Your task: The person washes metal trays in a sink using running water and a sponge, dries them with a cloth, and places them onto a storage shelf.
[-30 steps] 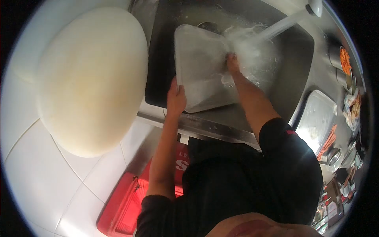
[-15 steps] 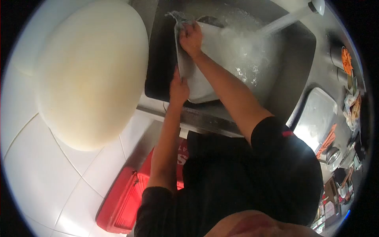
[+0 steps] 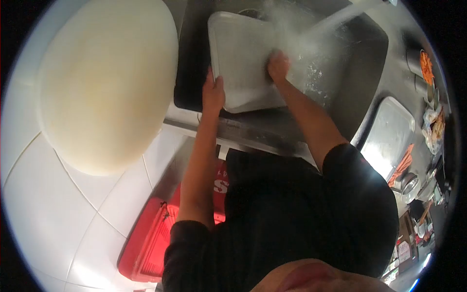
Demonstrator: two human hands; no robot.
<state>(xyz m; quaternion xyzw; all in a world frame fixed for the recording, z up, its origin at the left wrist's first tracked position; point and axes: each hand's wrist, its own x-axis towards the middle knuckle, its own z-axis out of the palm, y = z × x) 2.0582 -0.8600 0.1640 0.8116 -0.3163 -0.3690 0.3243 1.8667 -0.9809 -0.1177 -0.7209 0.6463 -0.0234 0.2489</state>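
Note:
A rectangular metal tray (image 3: 243, 58) lies tilted in the sink, its inner face toward me. My left hand (image 3: 213, 95) grips the tray's near left rim, thumb on the inside and fingers behind the edge. My right hand (image 3: 278, 67) is closed and pressed on the tray's face, right of its middle. Under its fingers is a dark, blurred patch, probably the greyish scrubbing cloth seen earlier. A stream of water (image 3: 335, 20) from the upper right splashes just beyond this hand.
The steel sink (image 3: 362, 73) surrounds the tray. A large whitish oval object (image 3: 109, 87) stands at the left, and a red crate (image 3: 143, 243) is below. Right of the sink are another metal tray (image 3: 389, 134), an orange cloth (image 3: 403, 164) and a container of orange shreds (image 3: 413, 63).
My right hand has moved from the tray's upper left rim to the right across its face, taking the greyish cloth off the corner. My left hand still holds the rim.

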